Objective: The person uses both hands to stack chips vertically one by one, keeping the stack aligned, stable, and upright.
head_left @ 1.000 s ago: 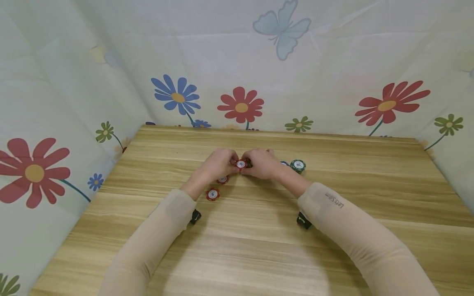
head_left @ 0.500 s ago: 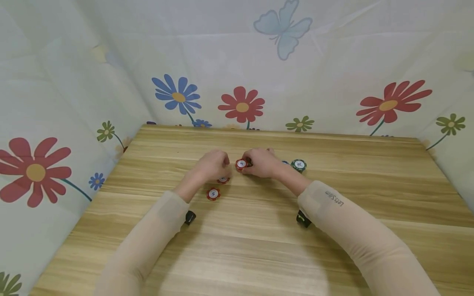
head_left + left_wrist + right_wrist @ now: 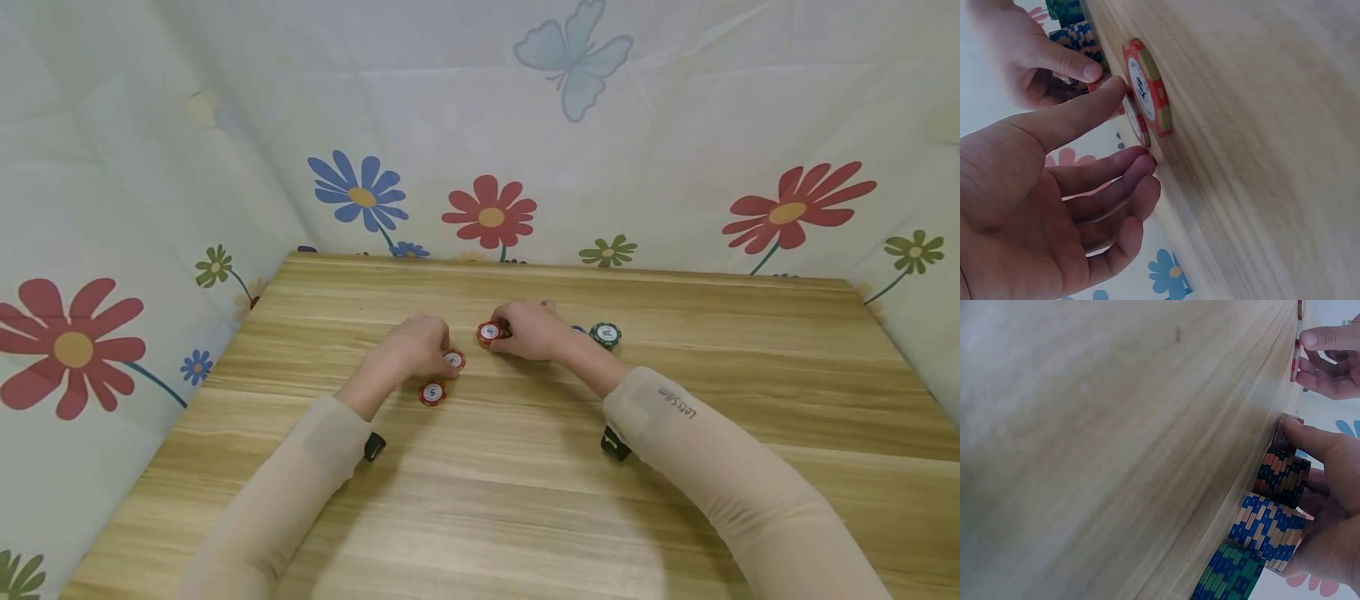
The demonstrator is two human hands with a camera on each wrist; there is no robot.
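A red poker chip [image 3: 453, 360] marked 5 lies on the wooden table, with the thumb and fingertips of my left hand [image 3: 411, 350] at its opposite edges. Closer to me another red chip [image 3: 432, 392] lies flat, large in the left wrist view as a red chip [image 3: 1144, 87]. My right hand [image 3: 531, 331] holds a low stack of red chips [image 3: 489, 332] between thumb and fingers. Beside that stack, in the right wrist view, stand a black stack [image 3: 1280, 477], a blue stack [image 3: 1266, 528] and a green stack [image 3: 1229, 575]. The right fingers partly hide behind the stacks.
The wooden table [image 3: 510, 500] ends at a back edge against a white flowered cloth [image 3: 660, 125]. The green stack [image 3: 605, 335] stands right of my right hand. Dark wrist straps [image 3: 615, 443] show under both sleeves.
My left hand has left the red stack and moved left and toward me to a loose red chip. The right hand has stayed at the stack.
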